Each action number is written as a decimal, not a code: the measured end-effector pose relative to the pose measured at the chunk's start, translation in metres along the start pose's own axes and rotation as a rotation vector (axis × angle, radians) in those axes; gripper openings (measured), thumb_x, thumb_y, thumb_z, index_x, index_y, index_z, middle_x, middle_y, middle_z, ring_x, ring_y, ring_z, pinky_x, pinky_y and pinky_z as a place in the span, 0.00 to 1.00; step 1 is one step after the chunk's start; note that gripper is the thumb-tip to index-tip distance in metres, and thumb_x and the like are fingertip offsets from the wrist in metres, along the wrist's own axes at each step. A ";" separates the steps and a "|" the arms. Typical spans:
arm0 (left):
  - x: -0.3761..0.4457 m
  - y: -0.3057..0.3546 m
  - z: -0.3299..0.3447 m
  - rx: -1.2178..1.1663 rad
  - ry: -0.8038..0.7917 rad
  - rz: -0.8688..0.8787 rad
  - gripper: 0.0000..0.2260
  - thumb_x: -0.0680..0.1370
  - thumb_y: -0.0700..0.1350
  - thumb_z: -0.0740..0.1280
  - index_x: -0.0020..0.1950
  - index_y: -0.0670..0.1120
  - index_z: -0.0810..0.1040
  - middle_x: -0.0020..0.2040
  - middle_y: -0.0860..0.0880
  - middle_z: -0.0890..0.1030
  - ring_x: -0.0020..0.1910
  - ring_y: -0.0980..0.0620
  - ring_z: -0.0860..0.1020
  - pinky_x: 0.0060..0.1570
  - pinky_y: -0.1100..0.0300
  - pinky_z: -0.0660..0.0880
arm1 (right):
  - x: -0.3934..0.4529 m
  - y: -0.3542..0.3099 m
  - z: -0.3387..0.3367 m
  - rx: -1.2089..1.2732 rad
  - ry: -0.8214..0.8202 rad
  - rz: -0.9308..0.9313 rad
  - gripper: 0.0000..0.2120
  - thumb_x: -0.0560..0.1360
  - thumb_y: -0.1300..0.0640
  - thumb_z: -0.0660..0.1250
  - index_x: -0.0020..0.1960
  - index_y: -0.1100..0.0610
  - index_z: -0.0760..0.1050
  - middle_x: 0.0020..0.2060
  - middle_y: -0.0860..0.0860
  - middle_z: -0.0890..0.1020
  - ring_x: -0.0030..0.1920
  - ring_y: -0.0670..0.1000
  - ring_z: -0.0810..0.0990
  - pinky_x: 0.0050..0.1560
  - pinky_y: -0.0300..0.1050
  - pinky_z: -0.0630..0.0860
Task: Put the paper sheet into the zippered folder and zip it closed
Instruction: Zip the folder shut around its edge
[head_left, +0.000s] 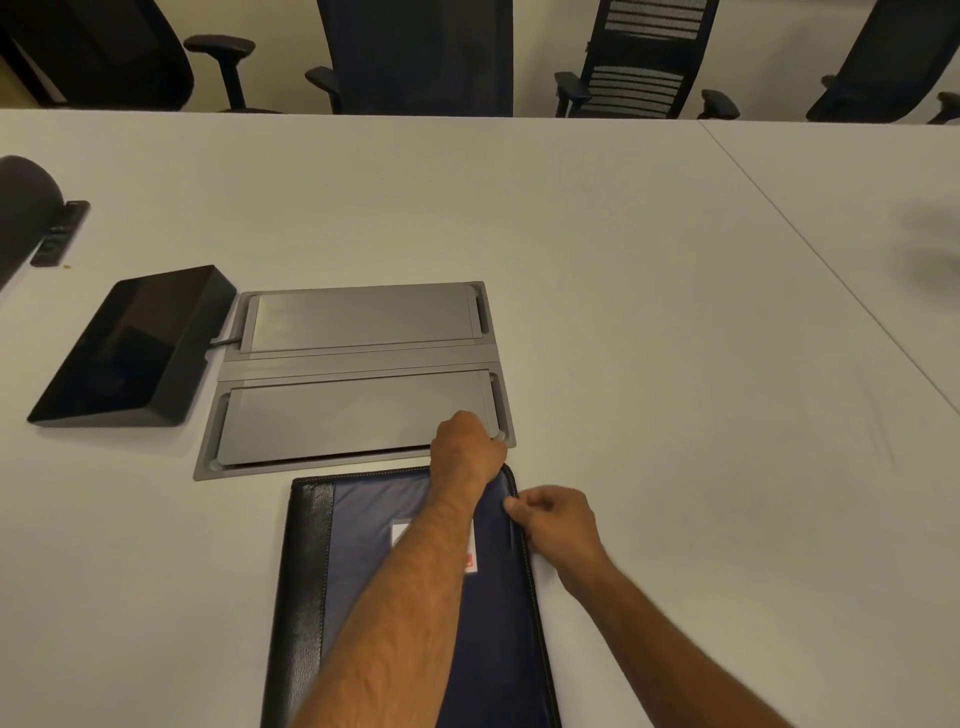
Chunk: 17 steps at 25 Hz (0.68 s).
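1. The zippered folder (415, 597) lies shut on the worktop (675, 364), bottom centre of the frame.
2. Our left hand (467, 449) curls its grip over the folder's upper right corner, we judge to hold it steady.
3. Our right hand (556, 522) pinches at the right edge, likely the zip pull, too small to confirm.
4. The paper sheet is not visible, presumably inside.
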<state>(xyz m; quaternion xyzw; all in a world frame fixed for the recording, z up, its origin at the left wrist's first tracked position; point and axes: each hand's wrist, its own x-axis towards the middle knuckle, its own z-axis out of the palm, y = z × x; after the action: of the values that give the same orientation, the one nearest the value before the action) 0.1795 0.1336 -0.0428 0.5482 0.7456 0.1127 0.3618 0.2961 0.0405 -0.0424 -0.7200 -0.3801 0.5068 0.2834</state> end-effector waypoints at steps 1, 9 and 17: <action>0.001 0.000 0.001 0.007 -0.001 0.001 0.06 0.74 0.44 0.71 0.44 0.41 0.79 0.39 0.46 0.80 0.36 0.50 0.77 0.28 0.62 0.69 | 0.009 -0.007 0.003 0.013 0.018 -0.003 0.06 0.72 0.53 0.72 0.39 0.55 0.83 0.36 0.52 0.86 0.40 0.52 0.84 0.43 0.50 0.83; 0.004 -0.001 0.000 0.073 -0.009 -0.024 0.07 0.75 0.43 0.70 0.49 0.41 0.78 0.40 0.47 0.76 0.37 0.50 0.75 0.30 0.61 0.69 | 0.038 -0.020 0.015 -0.139 0.050 -0.012 0.12 0.77 0.56 0.65 0.38 0.58 0.81 0.38 0.57 0.83 0.39 0.53 0.81 0.46 0.53 0.82; 0.009 -0.029 -0.026 0.074 0.045 -0.074 0.05 0.76 0.42 0.68 0.44 0.42 0.75 0.40 0.47 0.76 0.37 0.50 0.74 0.28 0.62 0.67 | 0.041 -0.018 0.017 -0.267 0.065 -0.061 0.12 0.78 0.55 0.63 0.43 0.60 0.82 0.40 0.56 0.84 0.42 0.55 0.82 0.46 0.47 0.79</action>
<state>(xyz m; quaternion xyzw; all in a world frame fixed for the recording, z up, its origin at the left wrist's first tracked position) 0.1398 0.1368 -0.0441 0.5304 0.7770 0.0840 0.3285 0.2835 0.0847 -0.0546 -0.7554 -0.4564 0.4192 0.2128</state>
